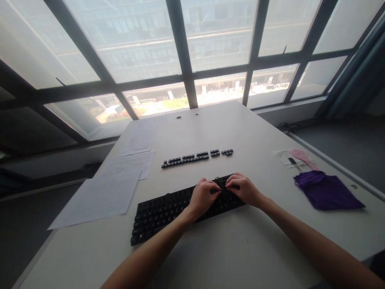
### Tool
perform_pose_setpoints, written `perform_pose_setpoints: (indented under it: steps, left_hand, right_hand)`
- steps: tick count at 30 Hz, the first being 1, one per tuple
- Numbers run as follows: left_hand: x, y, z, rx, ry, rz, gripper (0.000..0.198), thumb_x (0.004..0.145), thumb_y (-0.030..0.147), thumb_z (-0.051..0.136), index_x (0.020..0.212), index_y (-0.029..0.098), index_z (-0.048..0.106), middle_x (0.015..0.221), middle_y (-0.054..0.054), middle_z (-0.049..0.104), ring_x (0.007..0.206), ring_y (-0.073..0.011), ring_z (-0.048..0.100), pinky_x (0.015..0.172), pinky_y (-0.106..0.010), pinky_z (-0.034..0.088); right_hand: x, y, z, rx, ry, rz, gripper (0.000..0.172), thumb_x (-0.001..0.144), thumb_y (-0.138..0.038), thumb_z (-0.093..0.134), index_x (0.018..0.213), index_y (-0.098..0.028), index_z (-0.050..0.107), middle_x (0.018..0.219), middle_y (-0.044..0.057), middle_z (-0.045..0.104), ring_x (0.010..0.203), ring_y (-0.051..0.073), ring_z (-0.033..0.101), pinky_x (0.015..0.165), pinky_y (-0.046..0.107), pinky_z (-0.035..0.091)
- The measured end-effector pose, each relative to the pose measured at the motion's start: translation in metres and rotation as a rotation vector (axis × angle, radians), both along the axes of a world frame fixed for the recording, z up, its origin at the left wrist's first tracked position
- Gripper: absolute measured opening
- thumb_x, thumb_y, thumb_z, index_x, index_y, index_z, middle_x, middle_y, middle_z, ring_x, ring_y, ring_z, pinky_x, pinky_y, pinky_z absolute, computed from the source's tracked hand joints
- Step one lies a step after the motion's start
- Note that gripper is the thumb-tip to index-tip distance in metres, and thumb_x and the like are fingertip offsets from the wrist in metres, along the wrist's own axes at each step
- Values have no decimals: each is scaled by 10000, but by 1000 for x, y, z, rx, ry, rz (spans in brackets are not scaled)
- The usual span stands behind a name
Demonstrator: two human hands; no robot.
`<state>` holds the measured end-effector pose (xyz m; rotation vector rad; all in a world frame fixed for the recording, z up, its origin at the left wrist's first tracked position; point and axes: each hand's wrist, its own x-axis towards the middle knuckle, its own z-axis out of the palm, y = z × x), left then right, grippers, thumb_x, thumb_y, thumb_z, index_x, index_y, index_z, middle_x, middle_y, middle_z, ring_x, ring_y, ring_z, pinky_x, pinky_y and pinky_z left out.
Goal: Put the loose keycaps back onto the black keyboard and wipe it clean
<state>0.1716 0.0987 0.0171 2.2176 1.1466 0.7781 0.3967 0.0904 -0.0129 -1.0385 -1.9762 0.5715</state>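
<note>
A black keyboard (pixel 162 210) lies slantwise on the white table (pixel 228 249) in front of me. My left hand (pixel 203 196) rests on its right part with the fingers curled down onto the keys. My right hand (pixel 243 188) sits at the keyboard's far right end, fingers bent and pinched toward the left hand. What the fingertips grip is too small and dark to make out. Beyond the keyboard a row of loose black keycaps (pixel 197 157) lies on the table in small groups.
Several printed paper sheets (pixel 111 188) lie at the table's left side. At the right are a purple cloth pouch (pixel 326 190), a pink tool (pixel 302 156) and a small clear bag. Large windows stand behind the table; the floor drops off on both sides.
</note>
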Motion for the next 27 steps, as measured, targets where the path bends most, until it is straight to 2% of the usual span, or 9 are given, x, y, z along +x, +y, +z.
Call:
perform_pose_setpoints:
  steps: [5, 10, 20, 27]
  left_hand:
    - [2, -2, 2, 74, 29, -9, 118, 832, 132, 779, 842, 245, 809, 920, 6, 794, 859, -200, 630, 821, -317, 493]
    - [3, -2, -2, 103, 72, -12, 136, 840, 117, 762, 838, 242, 813, 917, -8, 790, 868, -210, 616, 812, -323, 506]
    - [6, -4, -3, 115, 96, -13, 147, 837, 93, 747, 816, 228, 802, 911, -15, 784, 871, -213, 603, 810, -330, 512]
    - [7, -1, -7, 63, 50, -3, 151, 807, 88, 762, 817, 235, 796, 917, 0, 785, 864, -197, 620, 808, -314, 518]
  right_hand:
    - [1, -1, 0, 11, -30, 10, 146, 907, -135, 694, 858, -251, 768, 935, 36, 762, 905, 226, 635, 834, 381, 539]
    - [0, -1, 1, 18, -36, 12, 147, 907, -130, 693, 852, -246, 764, 936, 36, 760, 911, 222, 637, 834, 368, 536]
    - [2, -1, -1, 33, -86, 11, 156, 912, -127, 678, 867, -246, 769, 947, 41, 763, 910, 222, 641, 822, 367, 537]
    - [2, -1, -1, 47, -91, 6, 153, 913, -123, 687, 852, -243, 760, 936, 37, 758, 904, 216, 640, 816, 360, 535]
